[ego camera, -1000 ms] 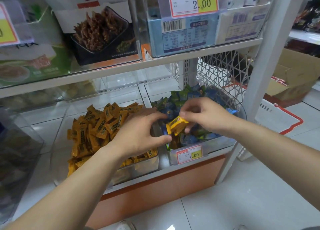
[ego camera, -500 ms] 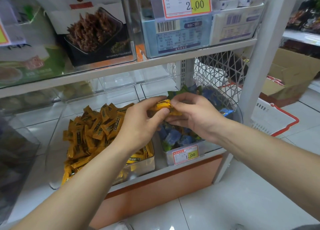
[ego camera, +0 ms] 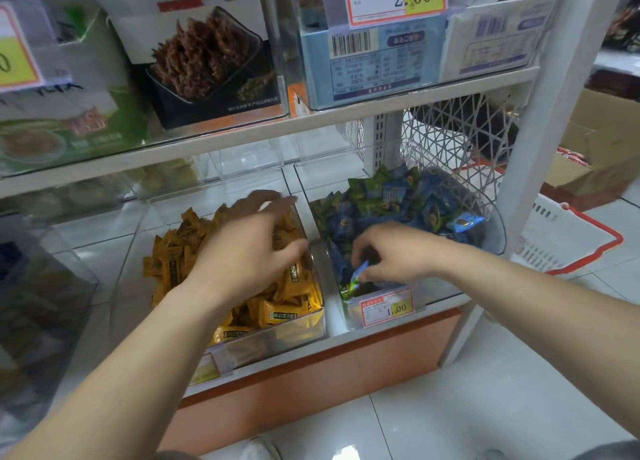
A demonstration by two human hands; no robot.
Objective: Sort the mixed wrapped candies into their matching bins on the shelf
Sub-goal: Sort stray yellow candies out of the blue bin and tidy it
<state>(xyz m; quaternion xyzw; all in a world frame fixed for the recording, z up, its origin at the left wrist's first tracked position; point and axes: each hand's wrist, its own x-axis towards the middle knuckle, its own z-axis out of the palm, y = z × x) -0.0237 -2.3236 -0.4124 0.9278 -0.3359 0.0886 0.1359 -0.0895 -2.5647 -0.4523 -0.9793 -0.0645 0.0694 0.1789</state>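
Observation:
Two clear bins stand side by side on the lower shelf. The left bin [ego camera: 301,335] holds several yellow-orange wrapped candies [ego camera: 284,315]. The right bin [ego camera: 493,248] holds several blue and green wrapped candies [ego camera: 391,196]. My left hand [ego camera: 249,255] hovers over the yellow pile with its fingers spread and blurred, and I see nothing in it. My right hand [ego camera: 391,255] reaches down into the front of the right bin, fingers curled among the wrappers beside a blue candy [ego camera: 358,274]. Whether the fingers pinch that candy is not clear.
A price tag [ego camera: 386,309] marked 1.00 hangs on the right bin's front. Clear boxes of packaged snacks fill the upper shelf [ego camera: 242,140]. A white shelf post [ego camera: 540,123] rises at the right. A white and red basket [ego camera: 568,241] and a cardboard box [ego camera: 602,147] sit on the floor beyond.
The yellow candy held between both hands is gone from them. My left hand moved left over the yellow bin. My right hand dropped into the front of the blue bin.

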